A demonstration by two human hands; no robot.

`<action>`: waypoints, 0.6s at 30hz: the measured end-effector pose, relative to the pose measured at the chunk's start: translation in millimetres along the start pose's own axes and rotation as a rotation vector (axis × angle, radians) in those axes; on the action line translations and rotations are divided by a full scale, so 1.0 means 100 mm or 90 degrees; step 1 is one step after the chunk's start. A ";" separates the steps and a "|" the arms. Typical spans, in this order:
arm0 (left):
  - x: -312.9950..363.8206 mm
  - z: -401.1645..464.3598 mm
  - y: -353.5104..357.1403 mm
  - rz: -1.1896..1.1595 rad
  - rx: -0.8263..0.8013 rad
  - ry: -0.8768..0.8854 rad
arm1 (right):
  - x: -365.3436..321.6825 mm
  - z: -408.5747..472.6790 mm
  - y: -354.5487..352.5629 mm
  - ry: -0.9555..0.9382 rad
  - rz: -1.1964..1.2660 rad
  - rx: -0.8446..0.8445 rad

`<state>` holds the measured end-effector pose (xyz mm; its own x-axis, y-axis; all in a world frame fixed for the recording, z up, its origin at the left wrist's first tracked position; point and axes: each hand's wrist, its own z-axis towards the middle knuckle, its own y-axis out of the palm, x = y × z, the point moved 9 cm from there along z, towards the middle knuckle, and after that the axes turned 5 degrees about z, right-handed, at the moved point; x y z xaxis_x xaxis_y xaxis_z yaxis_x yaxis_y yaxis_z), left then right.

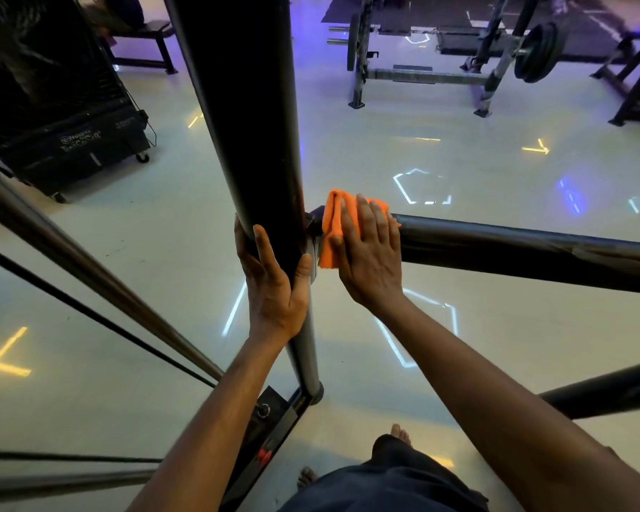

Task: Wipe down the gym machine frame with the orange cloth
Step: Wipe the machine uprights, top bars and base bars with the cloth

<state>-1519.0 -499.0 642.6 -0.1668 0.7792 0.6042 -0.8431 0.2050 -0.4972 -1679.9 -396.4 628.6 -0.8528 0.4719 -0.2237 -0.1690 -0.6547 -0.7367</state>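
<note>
The right hand (370,249) lies flat, fingers straight, pressing the folded orange cloth (334,225) onto the horizontal bar (532,253) of the gym machine frame, right at the joint where that bar meets the thick black upright post (252,142). The left hand (274,286) wraps around the upright just below the joint, thumb on one side and fingers on the other, apparently to steady the body or the frame. Judging by where the cloth sits, the wiping is at the very start of this crossbar, with its whole length running away to the right not yet under the cloth. Whether the upright itself has been cleaned cannot be told; its surface is dark and glossy with no clear mark either way. A lower bar (606,389) at the bottom right and thin slanting rods (89,267) on the left also look like parts that may need wiping, so much of the job seems to be left.
</note>
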 end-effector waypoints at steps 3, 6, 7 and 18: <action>0.02 0.01 -0.01 0.001 0.021 -0.003 | -0.18 0.06 0.13 -0.033 -0.041 -0.018; 0.04 -0.01 -0.01 0.006 0.042 0.009 | -0.14 0.06 0.24 -0.062 -0.057 -0.013; 0.03 -0.01 0.00 0.010 0.044 0.005 | -0.07 0.03 0.23 -0.066 -0.067 -0.005; 0.04 -0.03 0.03 0.014 0.063 0.001 | -0.09 0.03 0.26 0.012 -0.126 -0.016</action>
<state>-1520.6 -493.5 641.8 -0.1848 0.7835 0.5933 -0.8854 0.1293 -0.4465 -1678.8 -419.7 613.3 -0.7951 0.6006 -0.0844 -0.3196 -0.5332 -0.7833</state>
